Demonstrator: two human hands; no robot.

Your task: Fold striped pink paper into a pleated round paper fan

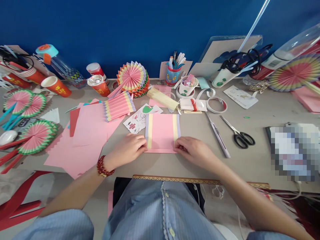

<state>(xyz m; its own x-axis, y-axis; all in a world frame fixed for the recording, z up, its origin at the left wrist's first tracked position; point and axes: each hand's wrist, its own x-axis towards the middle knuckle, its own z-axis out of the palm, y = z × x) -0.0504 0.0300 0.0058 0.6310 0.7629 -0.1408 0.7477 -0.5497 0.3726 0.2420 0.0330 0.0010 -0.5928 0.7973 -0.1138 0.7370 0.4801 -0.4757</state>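
Note:
A pink paper sheet (162,130) with yellow and lavender side strips lies on the table in front of me, a narrow fold along its near edge. My left hand (133,146), with a red bead bracelet on the wrist, pinches the near left corner. The near right corner is between the closed fingers of my right hand (189,149). A pleated pink paper piece (118,106) rests beyond my left hand on loose pink sheets (87,133). To the right of my right hand lie a utility knife (218,136) and black-handled scissors (241,135).
Finished paper fans (37,136) lie at the far left, and a round pleated fan (131,77) stands at the back. Paper cups (57,86), a tape roll (217,105) and a pen holder (172,75) sit along the rear. A blurred-out object (291,151) is at the right.

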